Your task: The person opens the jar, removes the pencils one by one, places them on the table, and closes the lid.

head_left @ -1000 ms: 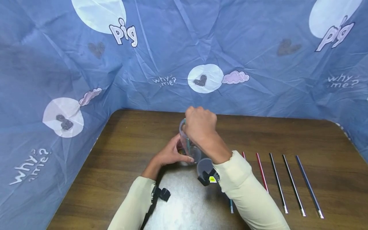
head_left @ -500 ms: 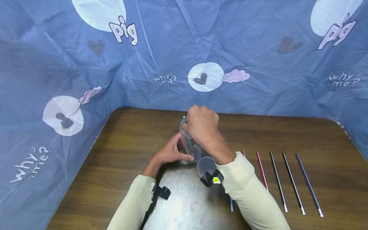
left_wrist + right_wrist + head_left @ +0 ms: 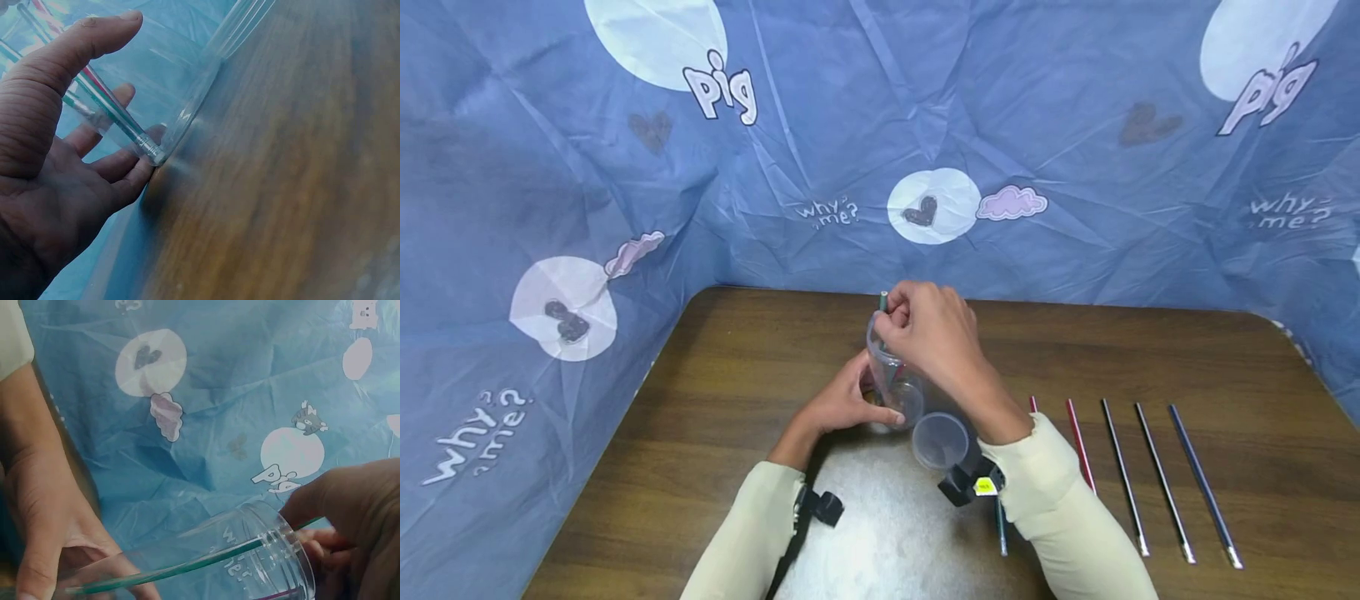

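Observation:
A clear plastic jar (image 3: pixel 910 402) stands at mid-table, held low by my left hand (image 3: pixel 838 402), thumb in front and fingers behind. Inside it, the left wrist view shows pencils (image 3: pixel 119 115), green and red ones, eraser ends down near the base. At the jar's mouth, my right hand (image 3: pixel 936 329) has curled fingers and pinches a green pencil (image 3: pixel 169 570), whose upper end sticks out above the rim. The right palm is turned from the head camera, so part of the grip is hidden.
A round clear lid (image 3: pixel 940 442) lies right of the jar. Several pencils lie in a row to the right, among them a red one (image 3: pixel 1078 437), a black one (image 3: pixel 1123 475) and a blue one (image 3: pixel 1204 483). A teal pencil (image 3: pixel 1002 529) lies partly under the right forearm.
My right hand has shifted slightly right and its fingers have loosened from a tight fist. More of the green pencil and the lid shows. The left hand stays on the jar.

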The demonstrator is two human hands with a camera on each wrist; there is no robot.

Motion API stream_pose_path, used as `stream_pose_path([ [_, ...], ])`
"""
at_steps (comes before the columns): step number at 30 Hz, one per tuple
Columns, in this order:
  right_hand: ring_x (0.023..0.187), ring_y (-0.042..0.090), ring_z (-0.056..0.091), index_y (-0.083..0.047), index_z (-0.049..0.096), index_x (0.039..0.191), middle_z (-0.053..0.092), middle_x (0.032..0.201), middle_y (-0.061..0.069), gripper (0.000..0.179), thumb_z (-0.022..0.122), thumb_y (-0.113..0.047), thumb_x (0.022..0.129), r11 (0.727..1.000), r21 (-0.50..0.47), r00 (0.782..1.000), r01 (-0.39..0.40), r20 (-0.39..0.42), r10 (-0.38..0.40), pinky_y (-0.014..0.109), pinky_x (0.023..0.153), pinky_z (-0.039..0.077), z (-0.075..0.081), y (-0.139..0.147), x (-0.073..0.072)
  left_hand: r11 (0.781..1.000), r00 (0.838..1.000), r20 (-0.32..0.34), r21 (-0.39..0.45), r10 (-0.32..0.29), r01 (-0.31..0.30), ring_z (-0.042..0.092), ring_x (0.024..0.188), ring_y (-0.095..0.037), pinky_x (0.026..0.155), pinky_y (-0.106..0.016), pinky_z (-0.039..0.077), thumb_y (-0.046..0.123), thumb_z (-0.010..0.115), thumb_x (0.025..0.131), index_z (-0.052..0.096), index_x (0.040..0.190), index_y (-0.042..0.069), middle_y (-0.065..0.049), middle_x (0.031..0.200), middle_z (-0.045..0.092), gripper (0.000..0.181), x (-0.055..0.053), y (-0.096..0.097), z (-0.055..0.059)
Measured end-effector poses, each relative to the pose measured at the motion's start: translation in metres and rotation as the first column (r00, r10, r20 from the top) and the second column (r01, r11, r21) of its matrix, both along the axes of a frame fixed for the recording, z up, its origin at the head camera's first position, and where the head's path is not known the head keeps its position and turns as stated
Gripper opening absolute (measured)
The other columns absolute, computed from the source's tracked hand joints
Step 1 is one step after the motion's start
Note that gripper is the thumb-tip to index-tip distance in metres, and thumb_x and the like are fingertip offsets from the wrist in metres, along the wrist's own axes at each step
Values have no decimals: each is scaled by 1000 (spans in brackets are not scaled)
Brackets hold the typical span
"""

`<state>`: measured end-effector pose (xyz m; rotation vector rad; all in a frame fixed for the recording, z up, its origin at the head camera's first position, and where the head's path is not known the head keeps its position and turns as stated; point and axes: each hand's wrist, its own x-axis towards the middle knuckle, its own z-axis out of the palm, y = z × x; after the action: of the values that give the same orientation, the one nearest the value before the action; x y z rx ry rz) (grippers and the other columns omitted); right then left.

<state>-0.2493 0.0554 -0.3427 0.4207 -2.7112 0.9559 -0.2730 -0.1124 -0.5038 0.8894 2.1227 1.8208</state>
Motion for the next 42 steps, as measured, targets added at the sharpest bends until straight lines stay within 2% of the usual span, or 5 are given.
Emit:
stream_pose_path([
  [9,72,15,59,-11,67,90,62,84,0,12,72,-23,90,961,-229,973,-158,-202,112,31,66,48,-6,4,6,1000,1000,-24,-19,10,-10,58,119,-34,103,-42,47,-4,88,67,43,144,6,-14,133,58,90,-1,0,-2],
  [17,83,17,66,-4,66,99,67,93,7,11,69,-14,94,889,-377,952,-260,-255,170,31,71,58,-4,6,9,1000,1000,-4,-5,5,-5,56,122,-35,105,-44,45,-6,88,66,40,148,8,-19,135,57,96,-2,0,-1],
  [28,81,26,68,-1,58,115,66,91,14,18,51,-14,105,789,-546,951,-281,-267,154,29,70,58,-9,6,3,999,999,-7,35,-34,35,54,124,-39,106,-46,44,-9,87,67,40,147,7,-21,138,55,94,-6,3,-1],
  [38,79,27,68,-3,55,122,63,91,17,22,47,-16,106,760,-600,962,-250,-244,123,42,63,61,-10,5,4,999,1000,-12,33,-17,18,56,123,-38,106,-44,45,-11,87,63,39,147,6,-20,137,56,98,-4,3,-3],
  [42,79,28,67,-3,53,122,62,90,16,22,47,-17,106,750,-617,963,-239,-247,104,40,62,61,-10,6,4,999,1000,-10,32,-13,13,57,121,-37,105,-44,46,-11,87,63,38,147,5,-23,135,57,98,-4,2,-3],
])
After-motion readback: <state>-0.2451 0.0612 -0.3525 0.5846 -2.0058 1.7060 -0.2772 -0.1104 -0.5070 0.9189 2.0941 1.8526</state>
